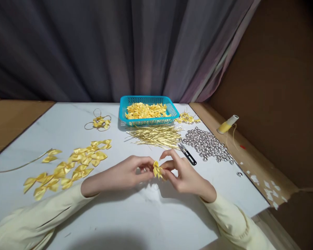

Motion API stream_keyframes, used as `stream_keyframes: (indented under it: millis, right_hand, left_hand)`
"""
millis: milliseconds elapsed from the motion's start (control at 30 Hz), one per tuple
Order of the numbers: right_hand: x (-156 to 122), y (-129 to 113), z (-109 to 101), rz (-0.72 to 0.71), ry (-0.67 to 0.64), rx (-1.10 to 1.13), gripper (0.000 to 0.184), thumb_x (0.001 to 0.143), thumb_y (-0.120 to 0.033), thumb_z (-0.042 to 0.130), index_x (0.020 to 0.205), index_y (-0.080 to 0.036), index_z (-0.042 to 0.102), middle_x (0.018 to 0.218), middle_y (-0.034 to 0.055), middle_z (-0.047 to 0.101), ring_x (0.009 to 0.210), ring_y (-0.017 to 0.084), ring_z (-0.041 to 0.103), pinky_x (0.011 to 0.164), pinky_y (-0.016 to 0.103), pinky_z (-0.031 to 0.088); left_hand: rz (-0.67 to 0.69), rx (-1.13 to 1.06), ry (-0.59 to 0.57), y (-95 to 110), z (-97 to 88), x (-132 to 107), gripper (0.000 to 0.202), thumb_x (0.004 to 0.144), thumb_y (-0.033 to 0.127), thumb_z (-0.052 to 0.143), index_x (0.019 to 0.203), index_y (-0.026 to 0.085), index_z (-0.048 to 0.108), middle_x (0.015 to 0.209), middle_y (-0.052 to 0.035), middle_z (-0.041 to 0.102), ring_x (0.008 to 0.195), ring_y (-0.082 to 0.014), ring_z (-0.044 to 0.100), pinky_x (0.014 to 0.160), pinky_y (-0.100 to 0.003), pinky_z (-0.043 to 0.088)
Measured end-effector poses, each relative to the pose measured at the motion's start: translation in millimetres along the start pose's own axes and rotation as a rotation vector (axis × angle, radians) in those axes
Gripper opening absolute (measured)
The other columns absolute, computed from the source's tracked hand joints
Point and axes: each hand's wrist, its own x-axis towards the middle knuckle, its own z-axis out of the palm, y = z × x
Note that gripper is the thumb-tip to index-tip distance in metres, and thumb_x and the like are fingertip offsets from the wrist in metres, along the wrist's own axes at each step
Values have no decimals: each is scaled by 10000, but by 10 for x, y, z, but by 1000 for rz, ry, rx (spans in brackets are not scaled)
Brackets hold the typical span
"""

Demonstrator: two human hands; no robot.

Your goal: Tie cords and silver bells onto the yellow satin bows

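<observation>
Between my two hands, above the white table, is a yellow ribbon bow (pixel 157 169). My left hand (pixel 135 170) pinches it from the left, fingers closed. On the other side my right hand (pixel 181 173) grips it between thumb and fingers, with the index finger arched above. Whether a wire or bead is also in my fingers cannot be made out. Several loose yellow bows (pixel 79 156) lie in rows beyond my left forearm. Small black-handled thread snips (pixel 187 154) rest just past my right hand.
A blue basket (pixel 123 110) of yellow bows stands at the back. Before it lie gold wires (pixel 156 136) and, rightward, silver beads (pixel 206 142). Finished-looking bow pieces (pixel 101 122) with wire loops sit back left. A yellow thread spool (pixel 227 125) stands on cardboard at right.
</observation>
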Motion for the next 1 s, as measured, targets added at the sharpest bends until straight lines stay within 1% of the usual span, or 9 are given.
stream_keyframes:
  millis: [200, 300, 400, 633, 700, 767, 867, 933, 1000]
  right_hand:
    - [-20, -20, 15, -41, -64, -99, 307, 790, -56, 435, 1019, -216, 308, 710, -2, 641, 562, 135, 550, 542, 228, 403]
    - [-28, -22, 28, -45, -98, -125, 312, 780, -53, 441, 1016, -214, 315, 712, 4, 646, 568, 141, 566, 545, 228, 404]
    - [-30, -13, 43, -47, -83, -111, 304, 785, -58, 444, 1014, -212, 318, 704, 4, 644, 564, 141, 571, 537, 224, 404]
    - [-6, 22, 43, -10, -25, -32, 257, 863, -144, 438, 1091, -202, 335, 781, 36, 676, 633, 147, 610, 576, 241, 438]
    - [0, 30, 30, 16, 22, -14, 252, 889, -185, 425, 1125, -201, 338, 776, 36, 673, 633, 146, 611, 585, 247, 448]
    - [3, 37, 18, 50, 87, 11, 246, 907, -228, 411, 1140, -200, 339, 756, 34, 664, 619, 142, 608, 552, 234, 447]
    - [5, 48, 10, 88, 153, 20, 252, 915, -275, 407, 1148, -201, 348, 711, 24, 646, 605, 141, 599, 474, 202, 418]
    - [7, 55, 15, 92, 172, 2, 256, 914, -281, 407, 1152, -200, 356, 687, 15, 639, 604, 142, 597, 457, 197, 407]
    - [12, 63, 28, 88, 181, -16, 262, 913, -280, 405, 1158, -196, 361, 671, 11, 639, 605, 144, 600, 455, 198, 407]
  left_hand:
    - [51, 120, -108, 46, -51, -45, 160, 792, 228, 536, 914, 170, 622, 822, 1, 619, 721, -140, 543, 642, -208, 395]
    - [90, 177, -35, -4, -1, -27, 180, 825, 313, 532, 841, 154, 614, 738, 3, 593, 647, -126, 515, 608, -209, 376]
    - [115, 176, 2, -70, 49, 3, 300, 902, 353, 417, 824, 140, 614, 674, 3, 569, 582, -109, 480, 553, -203, 348]
    - [188, 277, 120, -94, 14, 19, 314, 923, 255, 371, 802, 139, 636, 676, -9, 605, 598, -111, 519, 577, -205, 367]
    - [215, 394, 218, -161, -147, -2, 295, 912, 244, 383, 809, 150, 643, 692, -16, 633, 614, -121, 550, 603, -214, 385]
    - [188, 536, 409, -306, -433, -41, 269, 891, 270, 412, 850, 161, 654, 719, -26, 664, 640, -145, 583, 619, -228, 403]
    - [-71, 733, 762, -619, -1014, -109, 277, 865, 300, 424, 888, 169, 667, 757, -33, 687, 690, -183, 612, 658, -252, 421]
    - [-172, 760, 842, -795, -1362, -143, 284, 864, 265, 421, 852, 132, 671, 765, -72, 684, 716, -225, 614, 686, -301, 428]
    - [-230, 751, 847, -857, -1549, -215, 262, 862, 266, 463, 823, 111, 670, 772, -88, 680, 736, -250, 618, 710, -344, 447]
